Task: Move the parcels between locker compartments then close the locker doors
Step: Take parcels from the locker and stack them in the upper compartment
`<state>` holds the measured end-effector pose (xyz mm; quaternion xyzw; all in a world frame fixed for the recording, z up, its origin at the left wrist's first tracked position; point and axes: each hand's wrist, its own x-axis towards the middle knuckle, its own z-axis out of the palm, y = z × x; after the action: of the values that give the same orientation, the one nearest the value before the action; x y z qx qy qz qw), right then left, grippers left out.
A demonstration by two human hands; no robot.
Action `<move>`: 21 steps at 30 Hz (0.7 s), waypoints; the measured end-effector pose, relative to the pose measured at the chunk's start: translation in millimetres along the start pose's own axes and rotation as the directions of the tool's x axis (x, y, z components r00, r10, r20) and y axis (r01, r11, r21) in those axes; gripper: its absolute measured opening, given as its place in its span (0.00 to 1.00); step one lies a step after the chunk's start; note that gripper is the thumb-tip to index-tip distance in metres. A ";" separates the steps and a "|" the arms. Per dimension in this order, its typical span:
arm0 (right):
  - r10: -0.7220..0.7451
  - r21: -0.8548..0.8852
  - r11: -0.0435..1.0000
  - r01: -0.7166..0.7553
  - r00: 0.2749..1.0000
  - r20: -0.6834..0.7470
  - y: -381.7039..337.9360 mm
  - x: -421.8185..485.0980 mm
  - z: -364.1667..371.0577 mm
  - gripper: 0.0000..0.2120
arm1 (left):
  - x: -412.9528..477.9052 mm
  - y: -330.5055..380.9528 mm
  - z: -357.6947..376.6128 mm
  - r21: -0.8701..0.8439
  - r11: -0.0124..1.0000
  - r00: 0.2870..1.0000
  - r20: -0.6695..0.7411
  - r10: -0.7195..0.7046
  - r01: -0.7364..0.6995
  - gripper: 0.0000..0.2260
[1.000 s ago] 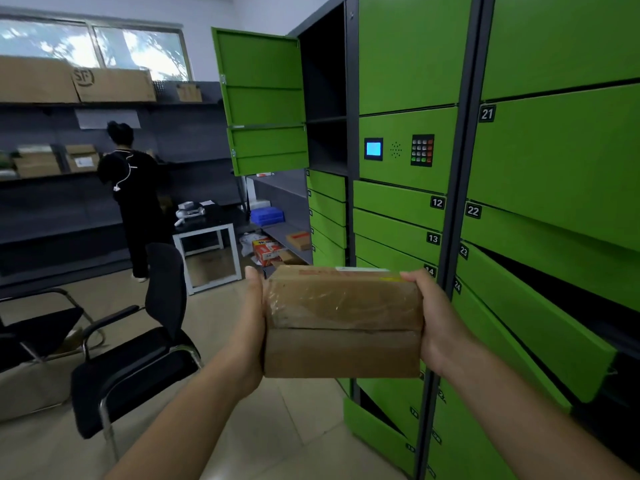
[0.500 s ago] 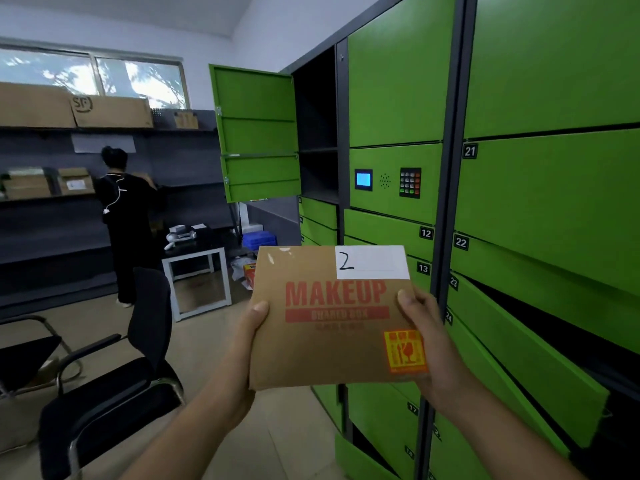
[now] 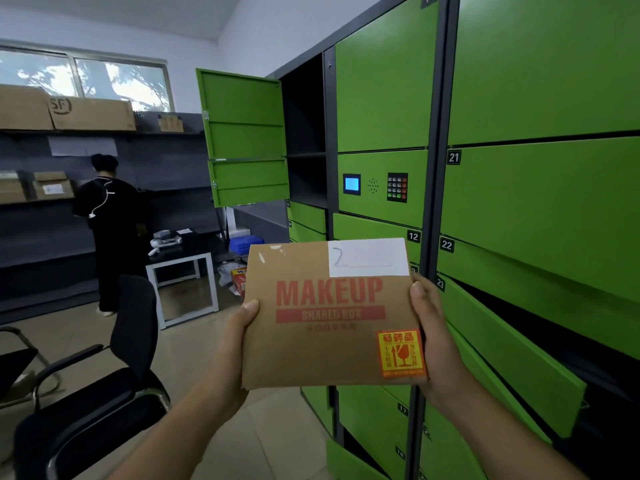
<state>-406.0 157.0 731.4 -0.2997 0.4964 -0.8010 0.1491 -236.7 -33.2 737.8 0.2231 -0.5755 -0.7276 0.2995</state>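
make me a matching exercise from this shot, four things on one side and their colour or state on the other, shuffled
Things:
1. MAKEUP parcel
2. fragile sticker
3. locker screen
4. door 23

States:
A. lit blue
B. held between left hand and right hand
C. ajar
D. orange, on the parcel's lower right corner

Pairs: 1-B, 2-D, 3-A, 4-C

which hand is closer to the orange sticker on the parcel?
Right. The right hand grips the parcel at its right edge, just beside the sticker. The left hand grips the opposite edge, across the parcel's face from it.
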 end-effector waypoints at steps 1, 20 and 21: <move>-0.040 -0.012 0.999 0.040 0.999 0.003 -5.4 -1.8 0.4 0.23 | 0.4 2.1 1.6 -0.016 1.000 1.000 0.007 0.004 -0.004 0.22; -0.387 -0.265 0.897 0.353 0.918 -0.087 -125.2 -75.7 -41.0 0.28 | -15.4 27.3 99.7 -0.187 0.974 0.933 0.308 0.183 -0.130 0.18; -0.386 -0.281 0.894 0.349 0.918 -0.089 -127.6 -80.9 -42.2 0.28 | -17.0 27.0 103.6 -0.184 0.976 0.932 0.317 0.174 -0.120 0.18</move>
<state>-362.2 289.2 803.5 -0.3472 0.5405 -0.7620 -0.0815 -289.0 47.2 788.4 0.0289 -0.5716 -0.7744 0.2696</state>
